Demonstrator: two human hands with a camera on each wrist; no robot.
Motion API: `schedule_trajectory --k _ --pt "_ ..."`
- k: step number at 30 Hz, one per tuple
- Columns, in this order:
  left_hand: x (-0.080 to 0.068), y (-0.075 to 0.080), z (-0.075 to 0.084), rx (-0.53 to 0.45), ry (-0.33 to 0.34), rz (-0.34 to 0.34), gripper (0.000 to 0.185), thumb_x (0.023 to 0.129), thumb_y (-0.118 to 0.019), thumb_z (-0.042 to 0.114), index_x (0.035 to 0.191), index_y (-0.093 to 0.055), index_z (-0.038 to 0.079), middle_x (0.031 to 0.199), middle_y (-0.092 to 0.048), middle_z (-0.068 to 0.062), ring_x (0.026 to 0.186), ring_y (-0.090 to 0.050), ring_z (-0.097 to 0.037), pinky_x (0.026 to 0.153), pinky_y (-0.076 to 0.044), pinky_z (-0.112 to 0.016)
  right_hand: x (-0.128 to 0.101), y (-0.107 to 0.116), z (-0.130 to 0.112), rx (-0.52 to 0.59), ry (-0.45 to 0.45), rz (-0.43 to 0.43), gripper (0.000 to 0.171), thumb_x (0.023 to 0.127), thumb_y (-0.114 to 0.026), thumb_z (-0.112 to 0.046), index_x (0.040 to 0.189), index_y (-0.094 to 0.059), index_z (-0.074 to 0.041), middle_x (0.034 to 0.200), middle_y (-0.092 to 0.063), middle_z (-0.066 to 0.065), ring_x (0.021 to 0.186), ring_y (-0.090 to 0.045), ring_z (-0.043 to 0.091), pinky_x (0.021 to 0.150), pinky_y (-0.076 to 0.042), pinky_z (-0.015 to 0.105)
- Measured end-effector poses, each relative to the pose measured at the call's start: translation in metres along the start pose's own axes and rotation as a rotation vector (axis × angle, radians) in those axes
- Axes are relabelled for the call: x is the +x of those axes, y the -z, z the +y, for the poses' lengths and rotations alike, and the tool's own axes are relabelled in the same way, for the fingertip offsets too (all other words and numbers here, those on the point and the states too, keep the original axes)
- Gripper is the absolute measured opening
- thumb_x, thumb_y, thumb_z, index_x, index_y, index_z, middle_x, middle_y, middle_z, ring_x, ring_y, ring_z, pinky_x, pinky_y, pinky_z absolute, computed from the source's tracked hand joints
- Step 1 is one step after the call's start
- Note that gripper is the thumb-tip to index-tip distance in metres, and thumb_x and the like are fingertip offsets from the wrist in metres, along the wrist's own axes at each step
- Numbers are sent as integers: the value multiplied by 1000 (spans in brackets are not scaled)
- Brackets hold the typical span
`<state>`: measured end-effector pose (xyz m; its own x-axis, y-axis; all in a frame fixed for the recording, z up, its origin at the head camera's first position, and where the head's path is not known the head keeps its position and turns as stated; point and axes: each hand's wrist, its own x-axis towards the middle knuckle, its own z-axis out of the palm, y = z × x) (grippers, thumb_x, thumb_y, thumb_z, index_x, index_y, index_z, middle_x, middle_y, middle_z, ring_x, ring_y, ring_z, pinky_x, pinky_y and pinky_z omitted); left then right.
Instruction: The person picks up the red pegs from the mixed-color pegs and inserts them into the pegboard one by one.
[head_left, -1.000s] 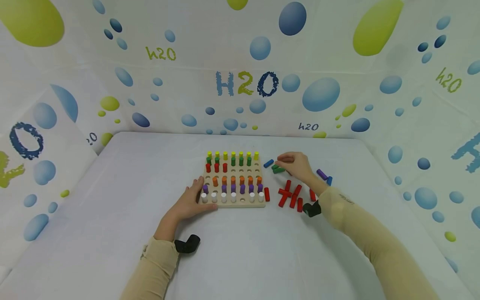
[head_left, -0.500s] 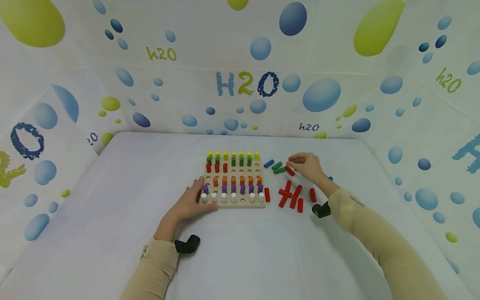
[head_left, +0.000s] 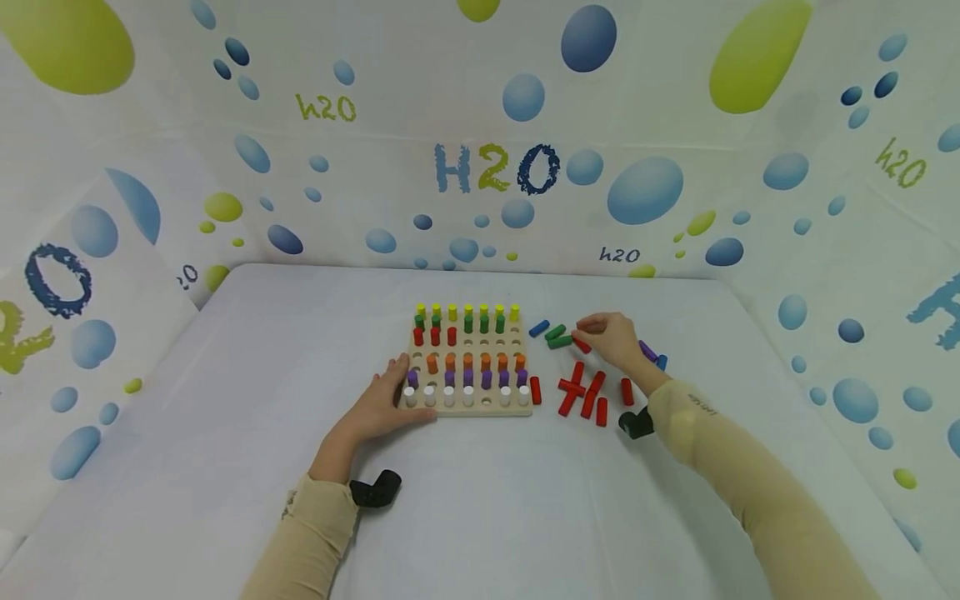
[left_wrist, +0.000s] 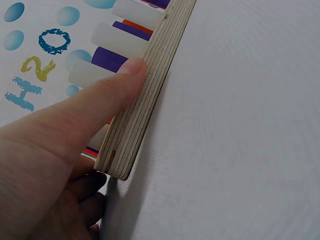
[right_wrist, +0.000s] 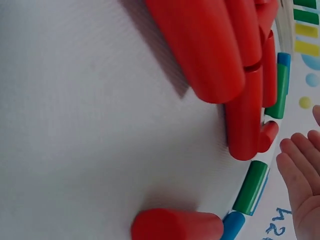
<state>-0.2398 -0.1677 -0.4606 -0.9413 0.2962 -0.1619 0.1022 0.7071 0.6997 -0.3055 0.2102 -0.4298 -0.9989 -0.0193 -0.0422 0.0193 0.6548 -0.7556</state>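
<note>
On the white table (head_left: 225, 467), a left hand (head_left: 375, 408) presses straight fingers against the pegboard (head_left: 468, 408). The right hand (head_left: 613, 340) pinches a red peg (head_left: 581, 344) beside two green pegs (head_left: 557, 337).

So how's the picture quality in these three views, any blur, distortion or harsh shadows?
Head view: even, soft light, wide-angle bending at the walls, the wooden peg board sharp but small. Left wrist view: dim, the left hand shadowed, the plywood edge layers crisp. Right wrist view: loose red cylindrical pegs so near they look oversized and soft, casting a short shadow on the white table.
</note>
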Motion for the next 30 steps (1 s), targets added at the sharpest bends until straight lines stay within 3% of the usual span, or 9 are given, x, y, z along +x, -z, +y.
schedule_trajectory --k 10,20,30 --pt "-1 1 0 -2 -18 -1 110 71 -73 51 147 -7 5 152 -5 -15 139 0 -30 110 -2 -48 3 -7 2 -92 -84 -10 30 88 -61 -17 113 -61 1 106 -63 18 89 -60 27 82 -51 37" --pt "-1 0 -1 1 -21 -1 110 70 -73 51 147 -8 4 152 -6 -15 138 -1 -31 110 -2 -48 7 -14 0 -309 -17 -25 27 88 -62 -13 107 -64 6 98 -65 18 83 -58 25 77 -53 35" --pt "1 -1 -3 4 -13 -5 111 70 -72 54 147 -7 6 152 -5 -14 138 0 -31 110 -3 -49 11 -23 -11 -596 76 -42 19 85 -65 -11 93 -66 6 83 -64 14 71 -58 22 69 -52 34"
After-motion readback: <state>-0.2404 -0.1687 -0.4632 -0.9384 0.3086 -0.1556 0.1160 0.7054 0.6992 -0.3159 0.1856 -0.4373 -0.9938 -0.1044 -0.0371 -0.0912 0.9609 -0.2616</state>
